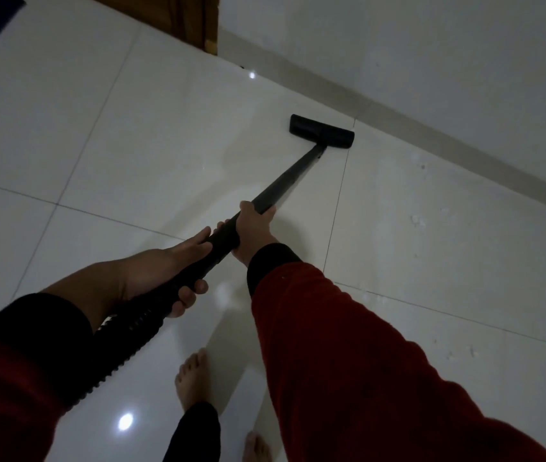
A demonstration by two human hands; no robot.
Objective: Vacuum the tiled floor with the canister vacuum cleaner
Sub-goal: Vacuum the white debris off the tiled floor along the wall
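Beyond the fingers, pale tiled floor (131,135) runs to the wall's skirting (431,135); the black floor head (321,131) sits flat near it. Black wand (285,185) slants back: right hand (253,233) wraps it ahead, left hand (164,278) curls round it where the ribbed hose (124,345) begins.

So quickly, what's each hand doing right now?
Left hand: fingers curled round the vacuum wand where the ribbed hose joins it.
Right hand: gripping the wand further down, toward the floor head.
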